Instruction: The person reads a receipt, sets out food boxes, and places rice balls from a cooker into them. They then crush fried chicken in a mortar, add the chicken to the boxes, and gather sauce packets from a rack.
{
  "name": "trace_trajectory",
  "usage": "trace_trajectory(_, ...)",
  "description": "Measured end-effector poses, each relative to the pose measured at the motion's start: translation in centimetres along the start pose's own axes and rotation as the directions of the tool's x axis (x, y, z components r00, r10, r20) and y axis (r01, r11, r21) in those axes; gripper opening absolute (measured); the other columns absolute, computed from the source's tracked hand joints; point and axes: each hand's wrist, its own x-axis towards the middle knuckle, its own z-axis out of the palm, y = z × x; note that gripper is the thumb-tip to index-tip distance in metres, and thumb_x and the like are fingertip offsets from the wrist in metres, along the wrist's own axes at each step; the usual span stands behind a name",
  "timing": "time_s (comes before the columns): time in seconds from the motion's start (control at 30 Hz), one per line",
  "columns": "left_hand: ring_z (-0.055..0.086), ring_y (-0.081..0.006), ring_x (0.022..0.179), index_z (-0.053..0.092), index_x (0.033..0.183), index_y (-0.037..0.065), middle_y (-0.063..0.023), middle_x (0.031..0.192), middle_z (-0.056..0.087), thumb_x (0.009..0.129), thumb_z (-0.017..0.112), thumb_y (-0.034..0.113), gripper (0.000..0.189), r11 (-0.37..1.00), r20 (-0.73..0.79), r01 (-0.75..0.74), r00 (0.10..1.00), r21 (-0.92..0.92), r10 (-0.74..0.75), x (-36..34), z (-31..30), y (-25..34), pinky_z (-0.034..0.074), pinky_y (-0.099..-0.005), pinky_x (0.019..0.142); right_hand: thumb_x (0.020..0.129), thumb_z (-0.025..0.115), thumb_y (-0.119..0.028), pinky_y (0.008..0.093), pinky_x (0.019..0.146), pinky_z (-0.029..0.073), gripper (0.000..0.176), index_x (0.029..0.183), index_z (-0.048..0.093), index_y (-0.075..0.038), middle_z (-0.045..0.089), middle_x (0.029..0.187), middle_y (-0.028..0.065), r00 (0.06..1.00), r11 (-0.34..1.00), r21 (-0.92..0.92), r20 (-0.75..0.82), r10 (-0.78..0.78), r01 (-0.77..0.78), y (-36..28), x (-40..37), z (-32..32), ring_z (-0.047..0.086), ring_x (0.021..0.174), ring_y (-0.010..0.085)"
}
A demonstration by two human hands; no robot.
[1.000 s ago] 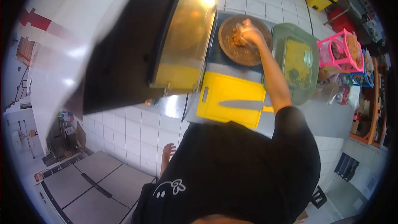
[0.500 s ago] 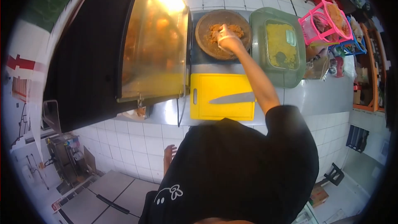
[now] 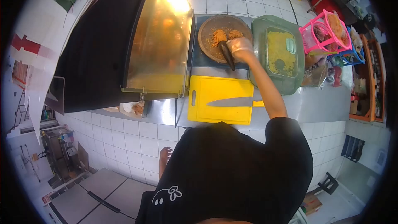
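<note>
My right hand (image 3: 241, 49), in a clear plastic glove, is at the right side of a round brown mortar (image 3: 207, 49). Its fingers are curled beside crumbly orange mash (image 3: 219, 37); what they hold, if anything, I cannot make out. A dark pestle (image 3: 226, 54) leans in the mortar, its head in the mash and its handle over the near rim. Low at my left side hangs my left hand (image 3: 166, 153), fingers apart and holding nothing. Below the mortar, a knife (image 3: 232, 102) with a yellow handle lies on a yellow cutting board (image 3: 219, 84).
To the left stands a lit glass display case (image 3: 155, 58). A green lidded tub (image 3: 259, 29) with yellow contents sits right of the mortar. Beyond it are a pink basket (image 3: 306, 37) and plastic bags (image 3: 315, 76) on the steel counter (image 3: 315, 103).
My right hand has moved right, from the middle of the mortar toward its right side. The pestle now shows leaning in the mortar. My left hand still hangs at my side.
</note>
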Motion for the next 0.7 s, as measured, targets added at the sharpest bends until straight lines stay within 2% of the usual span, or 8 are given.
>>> trace_trajectory(0.07,0.059,-0.0311,0.105,0.052,0.131,0.008,-0.0136,0.121,0.062,0.091,0.046,0.043,0.054,0.998,-0.017,0.053,0.998,0.034,-0.052,-1.3,0.8,0.4,0.046,-0.0476,0.084,0.088,0.061,-0.033,0.0417,0.098,0.047,0.052,0.136,0.051,-0.017,0.058,0.130,0.0222,0.996,0.989,-0.123,0.039,-0.082,0.086,1.8,1.4,-0.4,0.058,0.115,0.0379)
trace_trajectory(0.13,0.059,-0.0306,0.105,0.052,0.132,0.008,-0.0131,0.121,0.062,0.090,0.047,0.041,0.053,0.996,0.022,0.036,0.999,0.086,-0.038,-1.5,0.9,0.7,0.046,-0.0478,0.085,0.084,0.065,-0.025,0.0428,0.096,0.048,0.050,0.133,0.054,-0.023,0.056,0.132,0.0210,0.874,0.969,-0.177,-0.427,-0.234,0.173,2.3,1.4,-0.5,0.059,0.113,0.0378)
trace_trajectory(0.37,0.063,-0.0259,0.096,0.054,0.128,0.010,-0.0110,0.115,0.065,0.092,0.045,0.036,0.045,0.990,-0.115,-0.113,0.988,-0.082,0.103,-3.1,1.1,3.2,0.048,-0.0455,0.078,0.086,0.064,-0.027,0.0435,0.089,0.052,0.042,0.123,0.054,-0.010,0.062,0.117,0.0183,0.893,0.938,-0.217,-0.306,-0.329,0.271,4.7,5.0,1.7,0.063,0.104,0.0330)
trace_trajectory(0.4,0.064,-0.0253,0.094,0.055,0.126,0.010,-0.0110,0.115,0.065,0.092,0.045,0.037,0.045,0.966,-0.089,0.046,0.993,-0.256,-0.071,-2.0,0.8,3.4,0.049,-0.0444,0.075,0.087,0.062,-0.027,0.0415,0.080,0.055,0.041,0.122,0.055,-0.008,0.063,0.116,0.0173,0.878,0.903,0.272,-0.437,-0.193,0.334,5.4,5.6,2.1,0.064,0.098,0.0307)
trace_trajectory(0.47,0.064,-0.0248,0.093,0.055,0.126,0.010,-0.0112,0.115,0.065,0.092,0.044,0.037,0.044,0.961,-0.099,0.064,0.991,-0.270,-0.094,-0.7,0.7,2.5,0.050,-0.0433,0.073,0.092,0.051,-0.034,0.0333,0.057,0.057,0.041,0.119,0.056,-0.003,0.064,0.113,0.0160,0.998,0.241,0.970,-0.049,0.035,0.039,4.8,4.0,-1.2,0.064,0.078,0.0236)
trace_trajectory(0.5,0.064,-0.0243,0.093,0.056,0.125,0.010,-0.0114,0.115,0.065,0.092,0.044,0.036,0.044,0.958,-0.110,0.086,0.987,-0.274,-0.120,-0.1,0.9,1.6,0.050,-0.0422,0.071,0.092,0.051,-0.034,0.0333,0.057,0.057,0.041,0.119,0.056,-0.003,0.064,0.113,0.0160,0.998,0.249,0.968,-0.043,0.035,0.033,4.4,2.9,-1.9,0.064,0.078,0.0236)
trace_trajectory(0.57,0.063,-0.0252,0.093,0.056,0.126,0.009,-0.0123,0.116,0.065,0.092,0.044,0.035,0.044,0.969,-0.065,0.053,0.995,-0.242,-0.071,-0.3,1.0,0.7,0.051,-0.0413,0.070,0.095,0.044,-0.041,0.0328,0.056,0.056,0.049,0.120,0.055,-0.001,0.064,0.111,0.0171,0.968,-0.349,0.933,-0.001,-0.251,-0.089,4.3,1.5,-2.1,0.062,0.072,0.0238)
trace_trajectory(0.7,0.063,-0.0282,0.093,0.054,0.130,0.008,-0.0136,0.118,0.063,0.092,0.044,0.036,0.048,0.941,-0.068,-0.293,0.949,0.167,0.307,-4.9,1.4,2.2,0.051,-0.0432,0.072,0.093,0.047,-0.039,0.0329,0.055,0.055,0.048,0.124,0.054,-0.003,0.063,0.111,0.0167,0.955,-0.325,0.933,0.057,-0.291,-0.155,4.1,1.1,-2.4,0.061,0.072,0.0235)
